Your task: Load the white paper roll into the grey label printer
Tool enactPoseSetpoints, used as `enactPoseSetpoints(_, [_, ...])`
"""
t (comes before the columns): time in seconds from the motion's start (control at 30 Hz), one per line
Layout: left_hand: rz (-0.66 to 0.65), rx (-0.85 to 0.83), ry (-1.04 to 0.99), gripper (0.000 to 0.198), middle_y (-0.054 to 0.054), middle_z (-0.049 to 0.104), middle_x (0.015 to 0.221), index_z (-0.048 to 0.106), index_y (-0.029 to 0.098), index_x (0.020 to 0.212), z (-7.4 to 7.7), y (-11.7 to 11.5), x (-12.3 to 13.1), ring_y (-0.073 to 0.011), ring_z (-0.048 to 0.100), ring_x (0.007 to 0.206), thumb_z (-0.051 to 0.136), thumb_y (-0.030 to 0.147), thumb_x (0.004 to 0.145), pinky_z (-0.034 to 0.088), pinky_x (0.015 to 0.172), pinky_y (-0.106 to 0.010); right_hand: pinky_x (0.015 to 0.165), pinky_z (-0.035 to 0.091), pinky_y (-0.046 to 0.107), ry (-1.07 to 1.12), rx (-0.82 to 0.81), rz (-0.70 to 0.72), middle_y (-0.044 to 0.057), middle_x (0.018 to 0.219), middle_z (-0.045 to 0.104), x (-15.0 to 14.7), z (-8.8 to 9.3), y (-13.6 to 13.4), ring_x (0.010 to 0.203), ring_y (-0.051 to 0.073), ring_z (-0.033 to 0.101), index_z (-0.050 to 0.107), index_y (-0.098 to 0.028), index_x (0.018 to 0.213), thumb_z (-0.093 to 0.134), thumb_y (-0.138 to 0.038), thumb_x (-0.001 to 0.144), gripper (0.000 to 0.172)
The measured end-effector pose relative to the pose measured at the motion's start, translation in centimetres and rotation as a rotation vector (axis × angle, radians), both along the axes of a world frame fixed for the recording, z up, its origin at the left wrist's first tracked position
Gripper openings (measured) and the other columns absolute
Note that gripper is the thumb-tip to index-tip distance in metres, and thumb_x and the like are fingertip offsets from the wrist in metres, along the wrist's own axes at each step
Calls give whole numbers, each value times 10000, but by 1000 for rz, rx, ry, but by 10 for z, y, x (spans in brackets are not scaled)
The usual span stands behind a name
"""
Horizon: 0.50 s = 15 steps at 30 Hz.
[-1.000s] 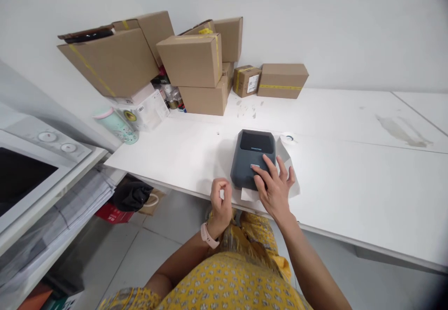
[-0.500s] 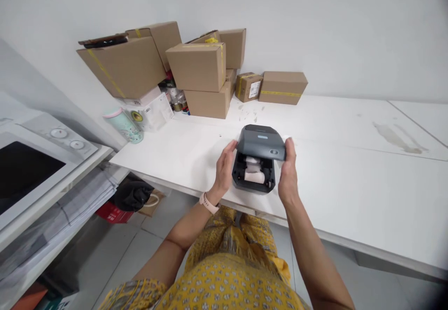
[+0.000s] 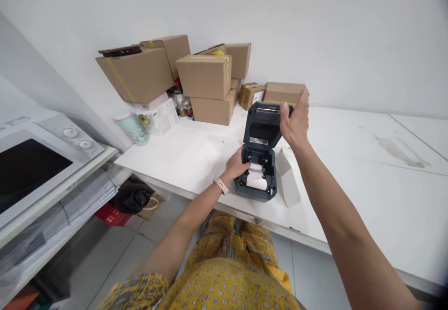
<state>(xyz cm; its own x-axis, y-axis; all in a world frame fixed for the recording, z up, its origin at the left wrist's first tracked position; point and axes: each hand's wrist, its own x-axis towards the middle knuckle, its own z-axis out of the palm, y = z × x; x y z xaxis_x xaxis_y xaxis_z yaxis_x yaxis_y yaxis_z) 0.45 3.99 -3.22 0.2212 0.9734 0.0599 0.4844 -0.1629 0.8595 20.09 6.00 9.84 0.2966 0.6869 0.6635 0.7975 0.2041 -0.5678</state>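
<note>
A dark grey label printer [image 3: 238, 184] stands near the table's front edge with its lid [image 3: 261, 130] tilted up and back. A white paper roll [image 3: 256, 180] lies in the open body, with paper leading back from it. My left hand [image 3: 236, 166] grips the left rim of the printer body, its thumb over the inside edge. At the lid's upper right corner is my right hand [image 3: 297, 121], its thumb on the near side and fingers stretched upward along the edge. A white folded paper piece [image 3: 289, 181] lies right beside the printer.
Several cardboard boxes [image 3: 205, 76] are stacked against the wall. A mint-green tumbler [image 3: 133, 129] and a white box [image 3: 159, 116] stand at the table's left end. A microwave [image 3: 38, 156] sits on a shelf at the left, with papers [image 3: 84, 195] below.
The printer's lid has swung up and back with my right hand, baring the inside. My left hand has shifted right onto the body's rim. The white folded paper now shows.
</note>
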Motion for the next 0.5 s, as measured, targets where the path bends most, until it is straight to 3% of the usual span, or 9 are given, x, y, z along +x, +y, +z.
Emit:
enactPoseSetpoints(0.07, [-14, -27, 18, 833, -129, 686, 1253, 451, 222, 1447, 0, 3, -3, -368, 627, 1178, 740, 291, 668, 464, 1001, -467, 1199, 262, 485, -45, 142, -9, 195, 1575, 353, -2, 0, -8, 1480, 293, 294, 317, -122, 1524, 316, -521, 1018, 644])
enactPoseSetpoints(0.13, [-28, -55, 29, 850, -121, 710, 1188, 446, 213, 1451, 0, 6, -4, -368, 653, 1112, 738, 295, 656, 484, 964, -468, 1133, 365, 450, -148, 137, 34, 164, 1386, 573, -5, -9, -21, 1327, 274, 483, 532, -151, 1379, 314, -418, 1029, 491])
enactPoseSetpoints(0.2, [-46, -59, 20, 833, -111, 723, 1132, 458, 206, 1441, -2, 8, -4, -355, 670, 1046, 719, 279, 654, 494, 938, -469, 1030, 450, 409, -363, -149, 195, 125, 1197, 694, -10, -27, -33, 1147, 257, 609, 667, -179, 1209, 331, -321, 1013, 414])
enactPoseSetpoints(0.3, [-80, -65, -38, 788, -85, 727, 1062, 487, 217, 1414, -4, 7, -2, -314, 678, 940, 684, 244, 652, 503, 910, -466, 1040, 432, 378, -673, -604, 428, 87, 1157, 743, -16, -58, -38, 1091, 238, 660, 728, -201, 1132, 395, -213, 962, 374])
enactPoseSetpoints(0.4, [-76, -84, -40, 722, -65, 724, 998, 525, 231, 1374, -3, 5, 0, -294, 671, 884, 650, 226, 663, 510, 876, -452, 1125, 341, 428, -769, -741, 482, 113, 1116, 764, -22, -81, -31, 1109, 256, 670, 759, -190, 1088, 461, -149, 909, 350])
enactPoseSetpoints(0.5, [-51, -70, 48, 590, -83, 729, 974, 594, 212, 1285, 0, 2, -1, -308, 670, 882, 611, 218, 694, 511, 838, -431, 1147, 295, 483, -813, -827, 524, 140, 1059, 774, -26, -92, -23, 1103, 280, 680, 774, -190, 1043, 519, -139, 868, 314])
